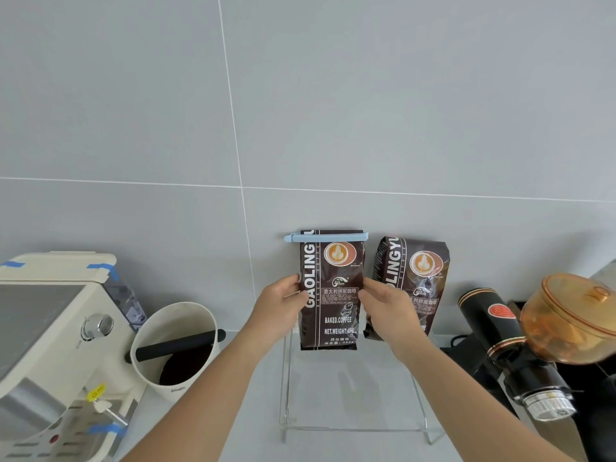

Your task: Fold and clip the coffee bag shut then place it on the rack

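A dark brown coffee bag [333, 305] stands upright over the back of a clear acrylic rack [353, 428], against the grey wall. A light blue clip [326, 237] is clamped across its folded top. My left hand [283, 301] grips the bag's left edge at mid-height. On the bag's right edge, my right hand [383, 305] holds it at the same height. A second, unclipped coffee bag [410, 281] leans on the rack just to the right, partly hidden behind my right hand.
A cream espresso machine [50, 345] fills the left. A white knock box [173, 348] with a black bar stands beside it. At the right sits a black grinder [506, 348] with an amber hopper [570, 318]. The counter is light grey.
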